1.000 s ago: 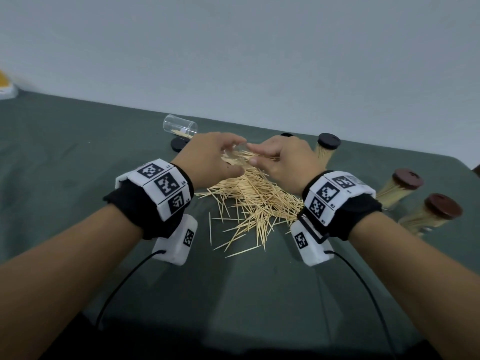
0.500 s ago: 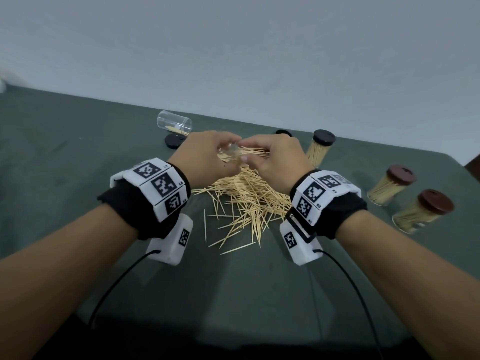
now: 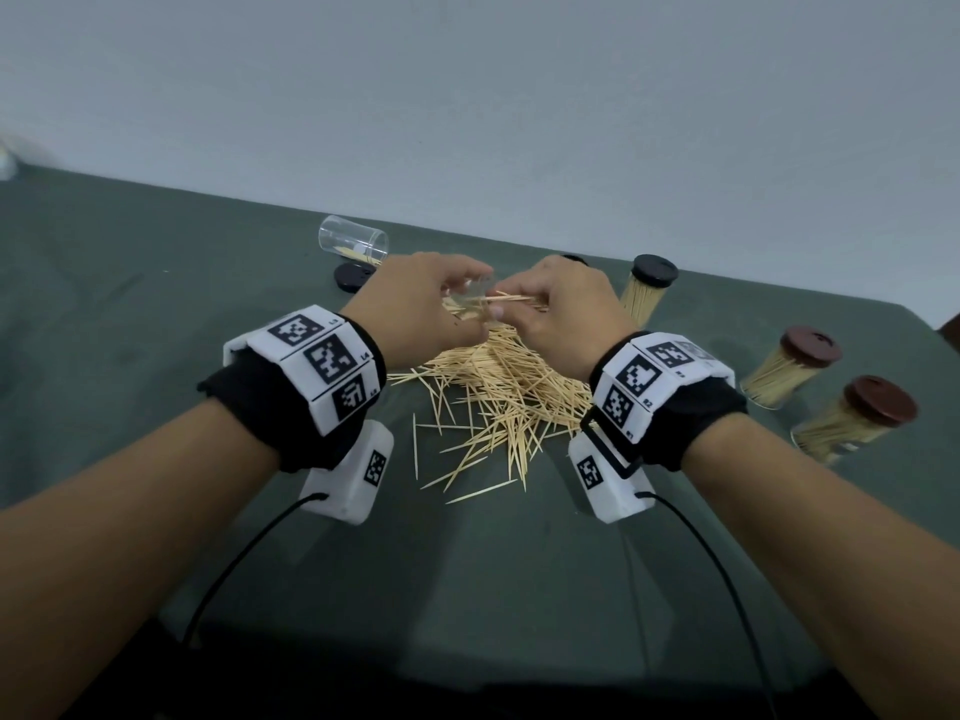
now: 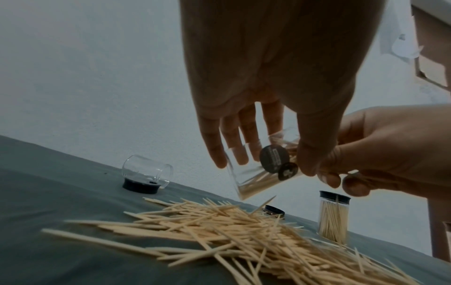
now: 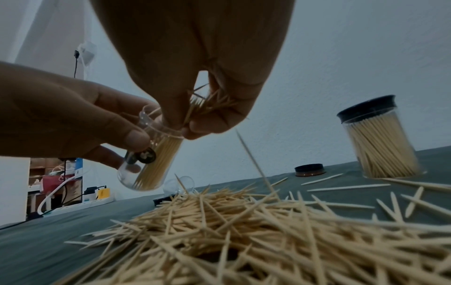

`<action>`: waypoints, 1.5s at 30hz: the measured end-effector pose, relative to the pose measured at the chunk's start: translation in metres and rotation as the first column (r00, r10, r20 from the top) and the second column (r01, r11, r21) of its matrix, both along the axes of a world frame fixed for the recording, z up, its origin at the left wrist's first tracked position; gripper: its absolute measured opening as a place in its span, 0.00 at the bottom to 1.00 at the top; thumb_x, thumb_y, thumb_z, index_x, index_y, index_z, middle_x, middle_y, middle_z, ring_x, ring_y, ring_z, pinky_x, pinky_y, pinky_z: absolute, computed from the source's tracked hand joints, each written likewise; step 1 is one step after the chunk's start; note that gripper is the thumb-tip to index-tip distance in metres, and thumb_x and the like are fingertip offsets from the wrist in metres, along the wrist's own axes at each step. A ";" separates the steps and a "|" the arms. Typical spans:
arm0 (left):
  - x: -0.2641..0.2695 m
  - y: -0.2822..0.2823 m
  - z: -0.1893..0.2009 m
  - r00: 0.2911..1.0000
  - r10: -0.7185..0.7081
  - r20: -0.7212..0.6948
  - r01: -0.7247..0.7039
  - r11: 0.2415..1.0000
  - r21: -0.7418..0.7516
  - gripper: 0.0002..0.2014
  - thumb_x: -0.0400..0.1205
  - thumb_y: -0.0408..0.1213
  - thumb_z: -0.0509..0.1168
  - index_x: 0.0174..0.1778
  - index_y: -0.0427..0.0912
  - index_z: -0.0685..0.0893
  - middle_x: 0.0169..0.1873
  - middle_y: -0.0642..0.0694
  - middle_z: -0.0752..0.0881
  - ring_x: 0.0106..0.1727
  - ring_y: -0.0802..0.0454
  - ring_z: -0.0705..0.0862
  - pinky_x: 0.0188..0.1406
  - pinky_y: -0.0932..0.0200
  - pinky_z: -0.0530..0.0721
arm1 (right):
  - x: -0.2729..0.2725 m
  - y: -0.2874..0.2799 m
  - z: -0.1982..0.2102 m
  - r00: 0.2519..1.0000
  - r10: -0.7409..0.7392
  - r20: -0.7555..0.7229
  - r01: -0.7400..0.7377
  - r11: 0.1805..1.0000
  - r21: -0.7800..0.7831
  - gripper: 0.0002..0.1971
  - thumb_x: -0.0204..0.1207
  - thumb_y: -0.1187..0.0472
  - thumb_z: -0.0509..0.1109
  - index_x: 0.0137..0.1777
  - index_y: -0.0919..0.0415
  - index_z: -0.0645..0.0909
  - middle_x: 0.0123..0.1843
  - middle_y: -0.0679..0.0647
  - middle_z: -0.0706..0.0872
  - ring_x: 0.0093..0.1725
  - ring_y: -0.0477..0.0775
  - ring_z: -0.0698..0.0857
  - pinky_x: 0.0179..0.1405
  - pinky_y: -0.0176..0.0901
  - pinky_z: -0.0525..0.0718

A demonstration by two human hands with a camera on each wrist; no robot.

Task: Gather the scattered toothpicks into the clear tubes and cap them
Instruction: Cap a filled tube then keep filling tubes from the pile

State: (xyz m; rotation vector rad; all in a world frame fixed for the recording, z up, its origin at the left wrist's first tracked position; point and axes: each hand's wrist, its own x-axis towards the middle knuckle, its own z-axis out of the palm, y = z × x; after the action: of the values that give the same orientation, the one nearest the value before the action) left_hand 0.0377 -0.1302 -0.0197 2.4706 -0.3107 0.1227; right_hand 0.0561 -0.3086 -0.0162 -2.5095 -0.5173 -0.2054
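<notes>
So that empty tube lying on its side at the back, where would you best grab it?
Probably round the middle of the tube, from above, fingers on either side of its curved wall: it lies flat, resting against a black cap.

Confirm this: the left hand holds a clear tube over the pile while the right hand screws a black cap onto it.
Wrong on the cap. The right hand pinches a bundle of toothpicks at the mouth of the clear tube that the left hand holds, as the right wrist view shows.

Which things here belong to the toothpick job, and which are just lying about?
Job: left hand holding clear tube; right hand feeding bunch; toothpick pile; empty tube; loose caps.
Idle: power strip; red bag.
</notes>
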 end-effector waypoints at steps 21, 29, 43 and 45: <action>0.003 0.001 -0.006 0.999 0.043 -0.034 -0.042 0.999 0.012 0.29 0.74 0.48 0.75 0.73 0.54 0.78 0.64 0.50 0.84 0.65 0.55 0.81 0.62 0.62 0.74 | 0.003 0.001 0.000 0.994 0.047 -0.095 -0.035 0.992 0.118 0.08 0.77 0.56 0.75 0.55 0.49 0.90 0.52 0.43 0.88 0.48 0.41 0.85 0.53 0.37 0.82; 0.003 -0.004 -0.007 0.998 0.018 -0.058 -0.018 1.000 0.005 0.27 0.73 0.48 0.75 0.69 0.60 0.80 0.60 0.51 0.85 0.62 0.53 0.82 0.64 0.52 0.80 | 0.003 0.003 -0.002 0.999 -0.005 -0.051 0.020 0.957 0.290 0.04 0.70 0.57 0.81 0.44 0.50 0.91 0.38 0.44 0.90 0.39 0.41 0.88 0.44 0.38 0.87; 0.004 0.002 -0.006 0.997 0.043 -0.062 -0.042 0.999 0.015 0.30 0.74 0.49 0.77 0.73 0.56 0.77 0.64 0.51 0.84 0.63 0.54 0.81 0.60 0.62 0.74 | 0.004 -0.047 0.015 0.945 -0.050 -0.322 -0.089 0.911 -0.402 0.48 0.59 0.28 0.76 0.80 0.36 0.63 0.78 0.43 0.73 0.72 0.51 0.77 0.74 0.57 0.73; 0.003 0.002 -0.005 0.997 0.039 -0.063 -0.038 0.999 0.022 0.30 0.74 0.49 0.76 0.73 0.55 0.77 0.64 0.52 0.84 0.63 0.54 0.81 0.60 0.63 0.73 | 0.000 -0.053 0.011 0.911 -0.113 -0.396 -0.131 0.832 -0.540 0.58 0.54 0.28 0.79 0.83 0.36 0.53 0.84 0.44 0.63 0.80 0.53 0.67 0.78 0.56 0.66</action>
State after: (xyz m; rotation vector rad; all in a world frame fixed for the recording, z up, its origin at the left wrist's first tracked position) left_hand 0.0408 -0.1279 -0.0248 2.4964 -0.2380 0.0573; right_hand 0.0565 -0.3617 -0.0051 -2.9906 -0.4548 0.5634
